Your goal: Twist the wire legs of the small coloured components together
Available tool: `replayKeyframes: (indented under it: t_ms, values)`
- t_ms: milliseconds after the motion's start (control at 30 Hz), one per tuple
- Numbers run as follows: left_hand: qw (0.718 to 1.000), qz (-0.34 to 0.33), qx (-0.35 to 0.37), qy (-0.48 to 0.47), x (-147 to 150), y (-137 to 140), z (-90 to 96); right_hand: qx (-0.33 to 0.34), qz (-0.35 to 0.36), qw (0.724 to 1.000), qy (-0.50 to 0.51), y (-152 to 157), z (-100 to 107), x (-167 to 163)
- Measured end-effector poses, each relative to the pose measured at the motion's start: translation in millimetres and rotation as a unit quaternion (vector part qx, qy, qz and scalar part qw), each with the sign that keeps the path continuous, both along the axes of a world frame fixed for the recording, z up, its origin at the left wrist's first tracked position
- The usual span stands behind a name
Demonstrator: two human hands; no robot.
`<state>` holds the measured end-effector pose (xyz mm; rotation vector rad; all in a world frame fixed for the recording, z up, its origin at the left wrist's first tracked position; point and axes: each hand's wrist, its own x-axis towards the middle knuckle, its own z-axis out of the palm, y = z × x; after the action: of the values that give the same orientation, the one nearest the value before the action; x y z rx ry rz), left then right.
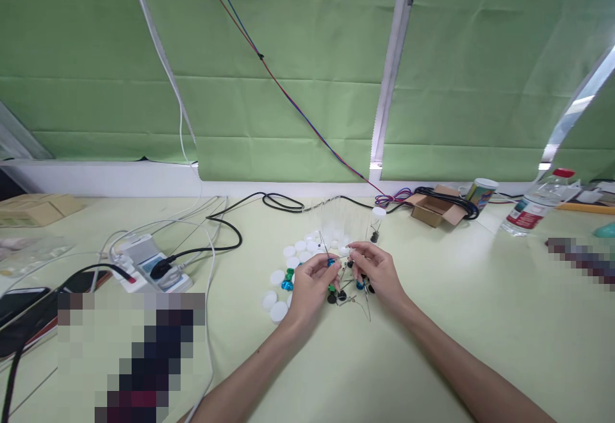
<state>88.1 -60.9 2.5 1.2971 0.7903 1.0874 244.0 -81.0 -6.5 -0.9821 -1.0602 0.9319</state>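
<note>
1. Our L hand point(311, 283): thumb + index pinching thin metal wire w/ small blue part point(331, 262), approx. ctr of clock; wire tip up, 11 o'clock.
2. Our R hand point(378, 270), 3 o'clock of wire: fingertips bent in close; can't make out if gripping.
3. Small round black plastic pcs point(342, 295), 5 o'clock, below hands.
4. Round white plastic caps point(278, 311), 8–11 o'clock; clear plastic tubes point(340, 218), 12.

Caps point(279, 312) lie between power strip point(140, 257) and bottle point(527, 213).
</note>
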Motion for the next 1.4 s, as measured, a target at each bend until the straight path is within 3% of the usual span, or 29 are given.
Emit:
replayKeyframes:
  t_ms: [1400]
  values:
    - [0.998,0.015,0.039,0.036,-0.3,1.0,0.3,-0.01,0.008,1.0,0.009,-1.3,-0.2,-1.1]
